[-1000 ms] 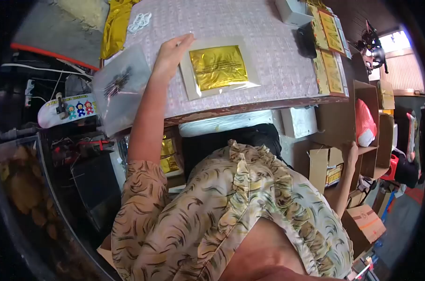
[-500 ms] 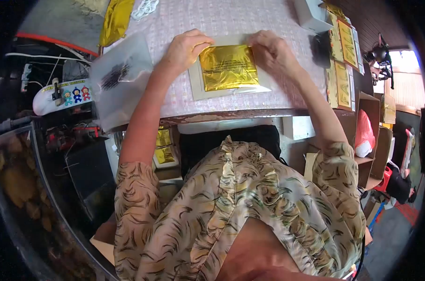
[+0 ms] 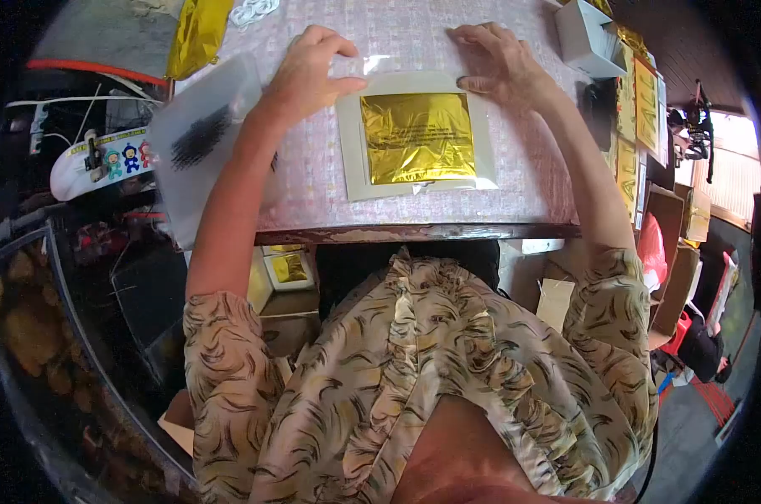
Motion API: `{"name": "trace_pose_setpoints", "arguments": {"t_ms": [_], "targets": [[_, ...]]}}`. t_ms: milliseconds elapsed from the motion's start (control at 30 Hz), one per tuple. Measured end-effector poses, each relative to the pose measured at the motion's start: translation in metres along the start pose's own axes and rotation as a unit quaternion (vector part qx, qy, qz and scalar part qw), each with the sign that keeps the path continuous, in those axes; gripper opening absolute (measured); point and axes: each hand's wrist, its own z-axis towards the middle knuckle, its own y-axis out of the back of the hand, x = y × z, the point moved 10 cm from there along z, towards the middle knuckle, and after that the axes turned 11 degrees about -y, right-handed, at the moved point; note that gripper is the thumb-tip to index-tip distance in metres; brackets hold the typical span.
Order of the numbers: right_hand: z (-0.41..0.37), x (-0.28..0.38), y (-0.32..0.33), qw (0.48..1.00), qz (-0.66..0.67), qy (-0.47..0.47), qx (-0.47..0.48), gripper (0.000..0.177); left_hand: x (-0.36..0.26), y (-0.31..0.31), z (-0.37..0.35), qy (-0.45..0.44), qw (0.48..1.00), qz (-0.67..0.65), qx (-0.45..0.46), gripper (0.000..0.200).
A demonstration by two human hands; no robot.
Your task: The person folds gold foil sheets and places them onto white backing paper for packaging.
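A shiny gold foil packet with dark print lies on a pale square sheet on the table. Clear plastic glints around the sheet's edges and above its top. At the upper left corner of the sheet, my left hand is open, thumb and fingers apart, its thumb tip near the corner. My right hand rests at the upper right corner with fingers spread and thumb by the sheet's edge. Neither hand visibly holds anything, though thin clear film at the fingertips is hard to make out.
Clear plastic bags lie at the table's left edge. A larger gold foil piece and white bands sit farther back. On the right stand a white box and yellow printed packs. Below the tabletop is a cardboard box.
Both hands have let go at the packet's upper corners and spread open, moving outward and away. The packet and sheet appear slightly lower in view, as the camera has shifted.
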Motion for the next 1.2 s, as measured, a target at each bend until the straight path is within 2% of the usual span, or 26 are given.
{"name": "trace_pose_setpoints", "arguments": {"t_ms": [67,133,167,233,267,300,333,400,433,500,533,600,733,800,833,900,1067,1133,1200], "targets": [[0.006,0.002,0.001,0.999,-0.007,0.028,-0.014,0.075,0.002,-0.001,0.006,0.003,0.999,-0.011,0.033,0.036],[0.008,0.005,0.002,0.998,-0.013,0.052,-0.029,0.073,0.008,-0.014,0.008,0.031,0.991,-0.09,0.09,0.035],[0.007,0.008,0.003,0.997,-0.013,0.067,-0.023,0.071,0.007,-0.015,0.01,0.031,0.991,-0.091,0.092,0.035],[0.006,0.012,0.005,0.996,-0.013,0.082,-0.016,0.069,0.013,-0.02,0.005,0.091,0.983,-0.13,0.089,0.034],[0.006,0.009,0.0,0.996,0.049,0.055,0.04,0.068,0.01,-0.02,0.004,0.093,0.983,-0.131,0.09,0.034],[0.005,0.006,-0.009,0.989,0.112,0.027,0.096,0.068,0.004,-0.019,0.004,0.077,0.985,-0.123,0.095,0.034],[0.005,0.005,-0.01,0.988,0.113,0.027,0.097,0.068,0.0,-0.019,0.004,0.061,0.986,-0.114,0.1,0.035],[0.004,0.0,-0.015,0.958,0.252,-0.014,0.133,0.053,-0.002,-0.02,0.002,0.034,0.99,-0.093,0.099,0.031],[0.003,0.0,-0.015,0.958,0.253,-0.015,0.135,0.053,-0.006,-0.02,0.002,0.004,0.993,-0.072,0.098,0.028],[0.0,0.012,-0.008,0.966,0.217,0.009,0.139,0.037,-0.007,-0.021,0.0,0.005,0.993,-0.082,0.086,0.024],[-0.001,0.01,-0.009,0.966,0.217,0.009,0.14,0.037,-0.008,-0.019,-0.001,0.004,0.993,-0.09,0.072,0.021],[-0.007,0.016,0.002,0.978,0.179,0.093,0.051,0.026,-0.01,-0.018,-0.002,-0.009,0.994,-0.086,0.062,0.02],[-0.017,0.006,0.0,0.971,0.225,0.079,0.007,0.024,-0.011,-0.019,-0.004,-0.039,0.995,-0.064,0.061,0.022],[-0.023,0.012,0.008,0.979,0.157,0.123,-0.049,0.023,-0.012,-0.018,-0.004,-0.042,0.996,-0.061,0.059,0.023],[-0.026,0.014,0.007,0.979,0.157,0.122,-0.048,0.023,-0.013,-0.017,-0.005,-0.046,0.996,-0.057,0.057,0.023],[-0.034,0.023,0.015,0.982,0.078,0.135,-0.105,0.023,-0.014,-0.017,-0.006,-0.06,0.996,-0.048,0.055,0.023],[-0.048,0.028,0.012,0.977,-0.006,0.145,-0.159,0.028,-0.027,-0.012,-0.012,-0.083,0.995,-0.002,0.051,0.027],[-0.051,0.03,0.012,0.974,-0.035,0.148,-0.171,0.03,-0.038,-0.01,-0.013,-0.126,0.985,0.09,0.072,0.033],[-0.054,0.032,0.01,0.971,-0.065,0.152,-0.172,0.032,-0.045,-0.011,-0.015,-0.143,0.98,0.104,0.09,0.04]]}}
